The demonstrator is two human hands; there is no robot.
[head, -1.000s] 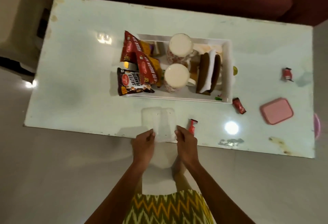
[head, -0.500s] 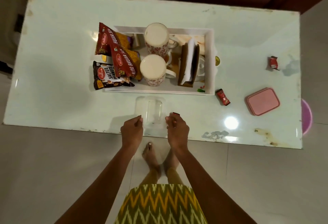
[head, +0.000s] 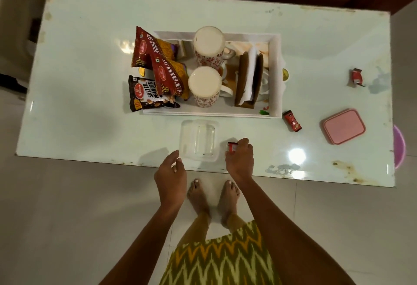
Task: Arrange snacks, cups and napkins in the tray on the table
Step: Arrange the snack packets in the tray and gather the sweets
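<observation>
A white tray [head: 275,75] stands mid-table. It holds two upturned floral cups [head: 208,45] [head: 204,85], brown and white napkins [head: 249,75] and red snack packets [head: 158,59], with a peanuts packet [head: 146,93] leaning over its left rim. A clear plastic container [head: 199,140] sits in front of the tray. My right hand [head: 240,157] has its fingers closed on a small red candy [head: 232,147] beside the container. My left hand [head: 171,172] hovers open at the table's near edge, left of the container.
Two more red candies [head: 292,120] [head: 357,76] lie right of the tray. A pink lidded box [head: 344,129] sits further right, and a pink round object [head: 399,146] shows past the table's right edge. My bare feet [head: 213,196] stand under the glass table [head: 90,81].
Both hands have let go of the clear container. My right hand shifted right onto the small red candy; my left hand pulled back toward the table edge.
</observation>
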